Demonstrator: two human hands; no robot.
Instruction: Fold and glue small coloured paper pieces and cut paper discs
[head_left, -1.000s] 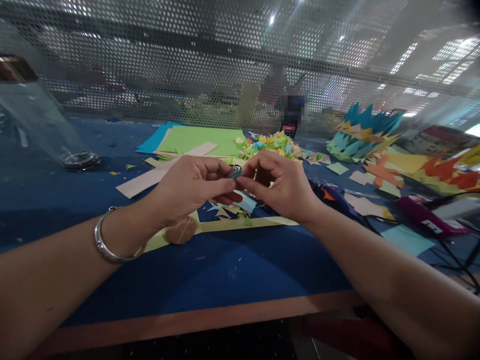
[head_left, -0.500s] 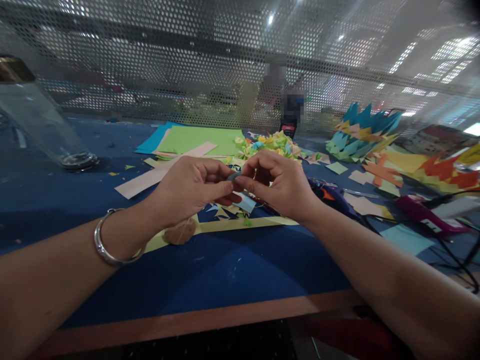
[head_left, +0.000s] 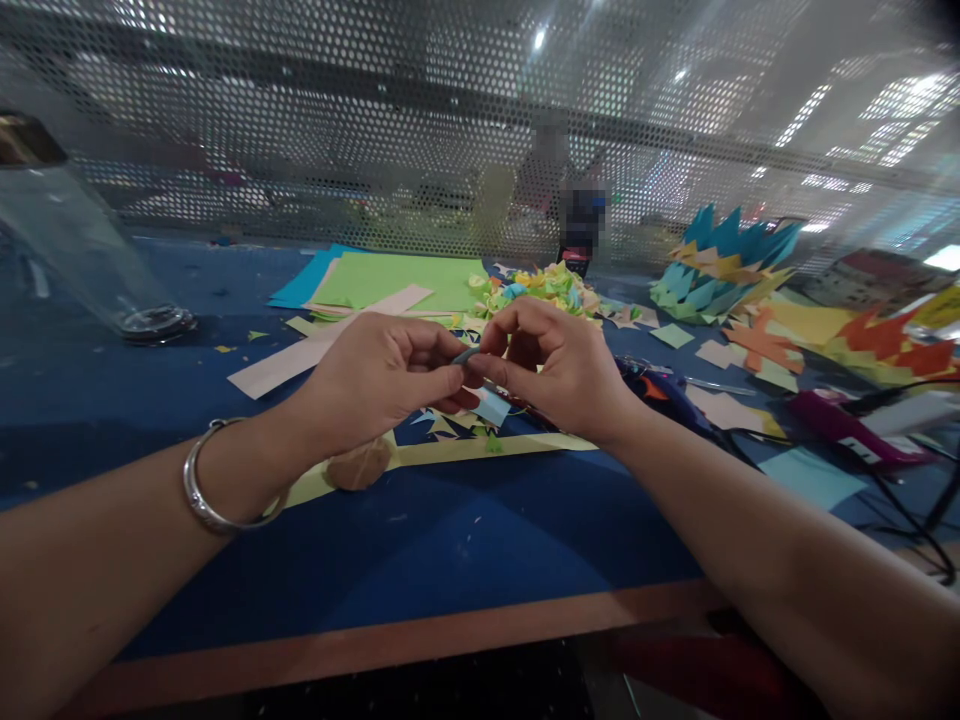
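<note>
Between the fingertips of both hands is a small blue-grey piece of paper (head_left: 466, 355), mostly covered by the fingers. My left hand (head_left: 382, 365) pinches its left end with thumb and fingers. From the other side my right hand (head_left: 551, 360) grips it the same way, thumb against index finger. Under the hands lie a light blue paper piece (head_left: 493, 406) and several pointed paper scraps (head_left: 442, 424). A long pale yellow strip (head_left: 450, 453) runs below them, with a round brown object (head_left: 360, 465) on it.
Behind the hands are green paper sheets (head_left: 409, 280), a pale pink strip (head_left: 300, 358) and a heap of small folded paper pieces (head_left: 544, 290). A glass bottle (head_left: 82, 230) stands left. Rightward are zigzag paper crowns (head_left: 727, 265), a purple tool (head_left: 855, 430) and cables (head_left: 911, 540).
The small blue-grey piece has turned slightly between the fingertips and looks narrower. Both hands keep nearly the same place and grip.
</note>
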